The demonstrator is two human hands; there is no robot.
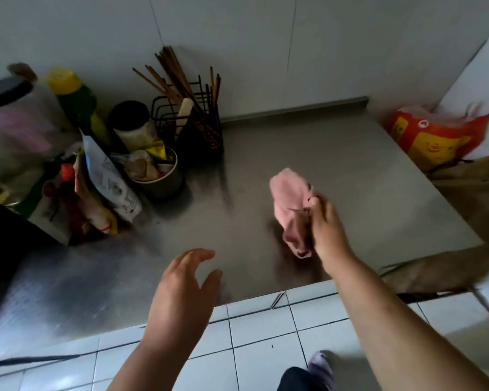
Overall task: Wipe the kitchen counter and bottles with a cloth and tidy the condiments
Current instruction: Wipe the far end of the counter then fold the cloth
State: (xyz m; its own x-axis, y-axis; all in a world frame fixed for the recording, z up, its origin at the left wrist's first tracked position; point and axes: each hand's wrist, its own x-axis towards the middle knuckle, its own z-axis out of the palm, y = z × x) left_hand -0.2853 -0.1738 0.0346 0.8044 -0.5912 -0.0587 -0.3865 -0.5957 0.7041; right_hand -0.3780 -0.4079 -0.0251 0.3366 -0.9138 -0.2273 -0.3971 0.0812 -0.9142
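Right hand point(326, 221) pinches cloth point(290, 201), fingers curled on bunched edge. Cloth at its 10 o'clock, over counter point(350, 165), long axis 12-to-6. Left hand point(181, 283) loose, half-spread, holding nothing. Condiments point(110, 176) at cloth's 9 o'clock, left hand nearer.

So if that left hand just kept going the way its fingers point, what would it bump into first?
Probably nothing soon: the left hand points across bare steel counter, passing just left of the pink cloth in the right hand. Height is hard to judge.
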